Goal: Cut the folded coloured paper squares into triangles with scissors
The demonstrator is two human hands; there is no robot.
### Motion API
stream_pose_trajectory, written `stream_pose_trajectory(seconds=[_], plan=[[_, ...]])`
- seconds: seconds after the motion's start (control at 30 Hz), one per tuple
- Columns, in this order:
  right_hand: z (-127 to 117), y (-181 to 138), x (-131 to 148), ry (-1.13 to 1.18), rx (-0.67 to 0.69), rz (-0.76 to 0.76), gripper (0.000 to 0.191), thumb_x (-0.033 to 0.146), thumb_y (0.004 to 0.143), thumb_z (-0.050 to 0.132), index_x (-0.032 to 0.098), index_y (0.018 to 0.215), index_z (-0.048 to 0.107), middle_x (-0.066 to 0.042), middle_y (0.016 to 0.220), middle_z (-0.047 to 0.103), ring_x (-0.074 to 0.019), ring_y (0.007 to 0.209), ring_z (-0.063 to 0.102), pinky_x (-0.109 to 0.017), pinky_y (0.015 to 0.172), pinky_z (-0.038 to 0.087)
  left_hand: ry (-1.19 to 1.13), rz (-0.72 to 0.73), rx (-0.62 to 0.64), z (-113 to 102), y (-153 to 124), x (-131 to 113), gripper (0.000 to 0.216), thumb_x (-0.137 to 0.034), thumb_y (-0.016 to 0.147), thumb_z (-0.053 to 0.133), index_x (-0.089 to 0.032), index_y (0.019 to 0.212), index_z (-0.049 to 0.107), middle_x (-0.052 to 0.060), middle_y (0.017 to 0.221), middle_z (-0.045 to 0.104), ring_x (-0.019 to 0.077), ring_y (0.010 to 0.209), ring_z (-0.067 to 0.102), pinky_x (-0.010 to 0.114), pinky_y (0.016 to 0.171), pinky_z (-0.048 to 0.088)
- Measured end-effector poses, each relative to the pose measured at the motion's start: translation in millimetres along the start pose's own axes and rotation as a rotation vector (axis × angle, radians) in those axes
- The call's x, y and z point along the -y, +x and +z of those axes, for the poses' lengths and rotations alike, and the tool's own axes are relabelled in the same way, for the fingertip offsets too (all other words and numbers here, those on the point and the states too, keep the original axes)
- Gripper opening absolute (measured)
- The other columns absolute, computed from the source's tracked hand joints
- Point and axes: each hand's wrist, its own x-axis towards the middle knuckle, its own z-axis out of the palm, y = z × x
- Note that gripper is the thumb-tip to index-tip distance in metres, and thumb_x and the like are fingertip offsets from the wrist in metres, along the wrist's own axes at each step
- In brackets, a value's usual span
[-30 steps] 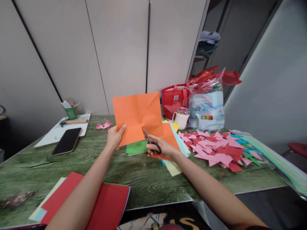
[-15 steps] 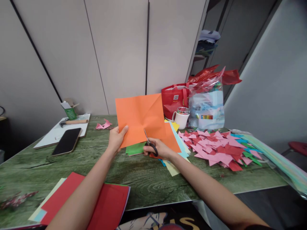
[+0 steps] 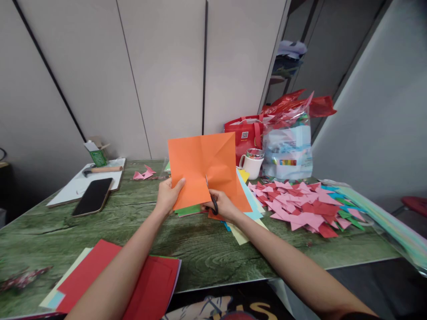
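My left hand (image 3: 169,194) pinches the lower left edge of a creased orange sheet of paper (image 3: 190,160), thumb on its near face. The sheet is held up, tilted toward me. In my right hand (image 3: 222,205) is a pair of black-handled scissors (image 3: 214,206), their blades pointing up at the sheet's lower middle, along its crease. Part of the scissors is hidden behind the paper and fingers. Beneath lies a fanned stack of coloured paper (image 3: 248,195), with orange, light blue, yellow and green edges showing.
Pink and red folded paper pieces (image 3: 300,204) are heaped at the right. Behind stand a white mug (image 3: 252,165), a red bag (image 3: 242,135) and a clear plastic bag (image 3: 287,151). A phone (image 3: 93,196), a hammer (image 3: 103,169) and red sheets (image 3: 156,280) lie leftward.
My left hand has moved right with the orange sheet, bringing its lower middle onto the scissors. The blades are now set along the paper's crease, while my right hand has barely shifted.
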Motion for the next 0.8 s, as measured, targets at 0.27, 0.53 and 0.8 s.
stream_pose_trajectory(seconds=[0.27, 0.53, 0.8], plan=[[-3.5, 2.1, -5.5, -0.040, -0.020, -0.052, 0.030, 0.030, 0.053, 0.070, 0.014, 0.073, 0.055, 0.003, 0.058, 0.053, -0.0101, 0.054, 0.049, -0.023, 0.054, 0.039, -0.014, 0.002, 0.016, 1.7, -1.0, -0.5, 0.027, -0.030, 0.059, 0.067, -0.013, 0.080, 0.064, 0.006, 0.076, 0.069, 0.0183, 0.062, 0.063, 0.029, 0.057, 0.050], [-3.8, 2.9, -7.1, -0.036, -0.028, -0.054, 0.027, 0.026, 0.054, 0.068, 0.015, 0.074, 0.054, 0.005, 0.058, 0.050, -0.0090, 0.052, 0.046, -0.022, 0.053, 0.037, -0.014, -0.003, 0.012, 1.7, -1.3, -0.1, 0.026, -0.029, 0.060, 0.067, -0.014, 0.080, 0.064, 0.006, 0.077, 0.070, 0.0177, 0.061, 0.063, 0.030, 0.059, 0.050], [-4.7, 3.4, -9.6, -0.046, -0.028, -0.057, 0.023, 0.025, 0.055, 0.065, 0.015, 0.069, 0.051, 0.005, 0.053, 0.049, -0.0092, 0.050, 0.046, -0.022, 0.051, 0.036, -0.004, 0.001, 0.023, 1.7, -1.9, -0.5, 0.024, -0.028, 0.062, 0.065, -0.013, 0.081, 0.063, 0.006, 0.079, 0.069, 0.0164, 0.060, 0.063, 0.029, 0.058, 0.050]])
